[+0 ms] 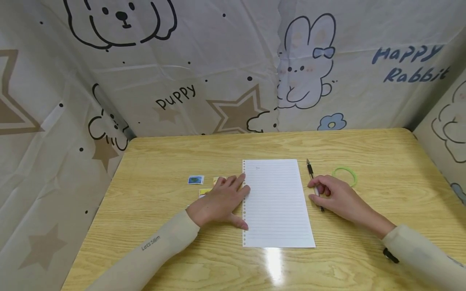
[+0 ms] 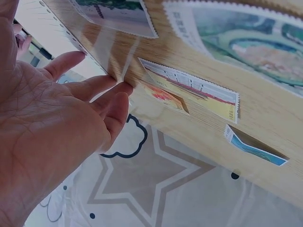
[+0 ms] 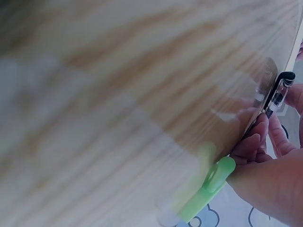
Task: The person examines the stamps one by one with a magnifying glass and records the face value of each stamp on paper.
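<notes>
A lined white sheet with punched holes (image 1: 274,206) lies on the wooden table. Over its left edge my left hand (image 1: 223,198) rests with fingers spread and nothing gripped. Several postage stamps lie beside and partly under that hand, among them a blue one (image 1: 195,180) and a yellow one (image 1: 204,192). In the left wrist view, a red and yellow stamp (image 2: 194,92) and a larger green one (image 2: 251,38) show clearly. To the right of the sheet, my right hand (image 1: 333,196) pinches a black and clear pen (image 1: 310,167) between thumb and fingers, flat along the tabletop.
A light green ring (image 1: 349,170) lies just beyond my right hand; part of it shows as a green band (image 3: 208,189) in the right wrist view. A patterned cloth (image 1: 233,72) hangs behind the table and at both sides.
</notes>
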`<state>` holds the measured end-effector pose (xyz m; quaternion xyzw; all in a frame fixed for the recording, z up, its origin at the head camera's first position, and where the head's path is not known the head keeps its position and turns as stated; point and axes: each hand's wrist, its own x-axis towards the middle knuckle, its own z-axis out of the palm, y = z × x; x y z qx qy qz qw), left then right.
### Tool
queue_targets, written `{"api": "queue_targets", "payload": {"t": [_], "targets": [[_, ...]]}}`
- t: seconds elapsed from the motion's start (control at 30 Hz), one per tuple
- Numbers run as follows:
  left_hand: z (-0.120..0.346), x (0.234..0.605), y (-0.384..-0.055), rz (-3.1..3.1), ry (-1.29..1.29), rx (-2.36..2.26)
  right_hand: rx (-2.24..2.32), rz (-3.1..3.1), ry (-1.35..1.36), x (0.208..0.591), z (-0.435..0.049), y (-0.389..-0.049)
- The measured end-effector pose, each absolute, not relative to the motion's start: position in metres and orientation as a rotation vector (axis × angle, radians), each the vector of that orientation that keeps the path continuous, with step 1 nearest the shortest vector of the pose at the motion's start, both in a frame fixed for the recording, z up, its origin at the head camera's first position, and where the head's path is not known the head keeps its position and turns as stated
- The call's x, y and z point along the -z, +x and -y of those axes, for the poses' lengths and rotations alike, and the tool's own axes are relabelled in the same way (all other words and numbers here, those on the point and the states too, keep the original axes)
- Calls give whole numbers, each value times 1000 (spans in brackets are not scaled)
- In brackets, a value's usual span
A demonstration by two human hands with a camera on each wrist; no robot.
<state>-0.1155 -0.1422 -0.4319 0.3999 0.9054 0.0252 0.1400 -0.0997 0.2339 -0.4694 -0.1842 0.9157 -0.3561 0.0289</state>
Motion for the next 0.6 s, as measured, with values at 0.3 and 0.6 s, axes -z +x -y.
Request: {"api": "queue_targets", "payload": {"t": [0.3,0.6], "targets": [[142,433,-116,-2605,1132,-92,1108,-2821,-584,469,-239,-100],[143,430,-115,-2602,1142,-122,1138,-2820,-532,466,-242,-99]]}}
